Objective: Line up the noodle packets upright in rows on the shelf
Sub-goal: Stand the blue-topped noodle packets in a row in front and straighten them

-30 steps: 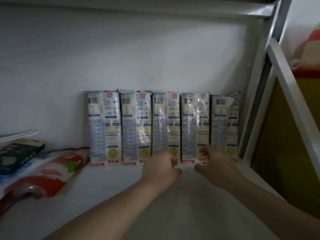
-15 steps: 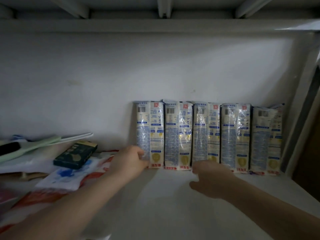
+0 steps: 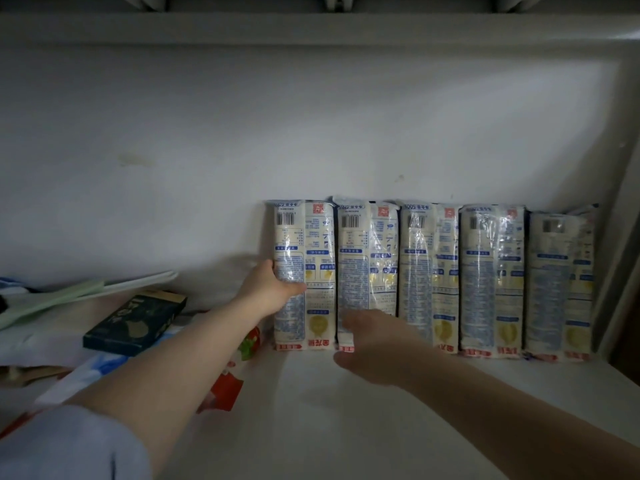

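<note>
At the far left of the shelf (image 3: 346, 410), thin pale sheets (image 3: 86, 292) are being seen lying flat, and a dark box (image 3: 135, 322) is lying on top of soft bags. A red and white bag (image 3: 227, 386) is lying flat just beside the left arm.

The left hand (image 3: 266, 289) is now being pressed against the outer side of the first noodle packet (image 3: 304, 275). Half a second ago it was lower, near the bottom of that packet; now it is being held at the middle. Its grip is open and curved around the packet's edge, with the thumb on the front.

Five noodle packets are being kept upright in one row against the back wall (image 3: 207, 133), side by side and touching. The row is being seen as it was before.

The right hand (image 3: 374, 344) is being held low in front of the second packet (image 3: 367, 271). Its grip is loose and open, with nothing in it. Whether the fingers are touching the packet cannot be told.

The last packet (image 3: 557, 285) is standing just beside the shelf post (image 3: 620, 237) at the right.
</note>
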Motion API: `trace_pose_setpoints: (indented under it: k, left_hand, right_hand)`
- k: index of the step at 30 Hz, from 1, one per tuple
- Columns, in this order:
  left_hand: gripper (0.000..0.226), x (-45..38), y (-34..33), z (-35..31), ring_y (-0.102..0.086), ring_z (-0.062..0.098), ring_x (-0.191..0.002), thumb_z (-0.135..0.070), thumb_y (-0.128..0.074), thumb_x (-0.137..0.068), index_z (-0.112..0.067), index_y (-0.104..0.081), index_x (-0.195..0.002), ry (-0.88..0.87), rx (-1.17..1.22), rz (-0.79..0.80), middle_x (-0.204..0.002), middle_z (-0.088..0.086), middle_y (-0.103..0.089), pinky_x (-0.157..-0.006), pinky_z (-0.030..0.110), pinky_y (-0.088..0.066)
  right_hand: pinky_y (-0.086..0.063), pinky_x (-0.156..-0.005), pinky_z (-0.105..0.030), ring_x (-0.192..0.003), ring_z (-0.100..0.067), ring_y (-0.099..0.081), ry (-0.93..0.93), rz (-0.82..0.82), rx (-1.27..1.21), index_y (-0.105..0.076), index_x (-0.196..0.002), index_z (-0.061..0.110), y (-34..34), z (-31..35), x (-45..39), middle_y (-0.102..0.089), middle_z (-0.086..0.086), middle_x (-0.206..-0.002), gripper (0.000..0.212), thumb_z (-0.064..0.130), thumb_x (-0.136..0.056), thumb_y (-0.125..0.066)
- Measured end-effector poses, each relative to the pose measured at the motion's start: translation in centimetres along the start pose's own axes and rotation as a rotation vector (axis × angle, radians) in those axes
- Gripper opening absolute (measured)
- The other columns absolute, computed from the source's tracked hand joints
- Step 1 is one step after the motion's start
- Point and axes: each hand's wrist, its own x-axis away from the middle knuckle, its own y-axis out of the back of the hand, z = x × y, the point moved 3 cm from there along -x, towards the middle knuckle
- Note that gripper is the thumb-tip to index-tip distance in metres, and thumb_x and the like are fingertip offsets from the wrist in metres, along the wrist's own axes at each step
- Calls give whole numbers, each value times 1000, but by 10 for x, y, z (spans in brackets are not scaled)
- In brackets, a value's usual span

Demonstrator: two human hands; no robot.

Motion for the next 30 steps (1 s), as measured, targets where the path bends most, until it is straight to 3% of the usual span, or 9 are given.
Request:
trace_pose_setpoints:
  k: [5,8,12,19,25,28,30]
  left_hand:
    - [37,-2,-4,4,-59,18,-98,-17,-70,-82,-13,-56,-117,2,45,38,-119,4,-64,-85,31,-45]
    - [37,1,-10,6,-59,21,-104,-9,-68,-83,-7,-58,-118,3,112,90,-116,7,-64,-82,27,-42]
    - [41,0,-11,10,-59,27,-110,-4,-70,-80,-5,-58,-120,31,185,79,-121,13,-63,-81,29,-43]
    - [44,0,-5,19,-61,25,-107,-5,-74,-76,-8,-57,-117,37,203,64,-114,7,-65,-84,33,-46]
    - [46,18,5,17,-60,10,-91,-12,-79,-71,-21,-59,-112,-120,120,9,-100,-10,-63,-76,28,-46]
    - [48,30,16,11,-65,13,-92,-15,-86,-62,-20,-64,-105,-237,45,-11,-99,-8,-68,-80,34,-54]
    - [47,39,21,8,-69,17,-86,-24,-88,-49,-17,-67,-91,-308,35,-27,-91,0,-73,-79,38,-57]
  right_hand:
    - [-50,-80,-32,-95,-21,-59,12,-18,46,-53,-112,19,-4,12,-24,-61,-1,-105,35,36,-83,-60]
    - [-47,-75,-31,-93,-22,-59,14,-40,64,-54,-110,17,-4,16,-32,-61,-2,-103,34,36,-83,-60]
    - [-52,-77,-33,-91,-21,-60,-7,-28,22,-55,-108,16,-6,14,-36,-62,-2,-102,34,35,-81,-62]
    - [-55,-80,-34,-87,-21,-62,-29,-9,3,-56,-109,16,-3,8,-36,-65,-1,-98,36,35,-80,-64]
    - [-57,-76,-33,-86,-18,-64,-13,24,-21,-61,-110,22,8,3,-32,-68,2,-99,37,37,-76,-65]
    - [-53,-75,-30,-85,-17,-61,-38,44,-4,-57,-110,19,19,-5,-22,-65,1,-100,41,44,-78,-65]
    - [-55,-76,-31,-87,-18,-63,-77,46,37,-55,-114,17,22,-15,-17,-65,-1,-101,42,35,-78,-65]
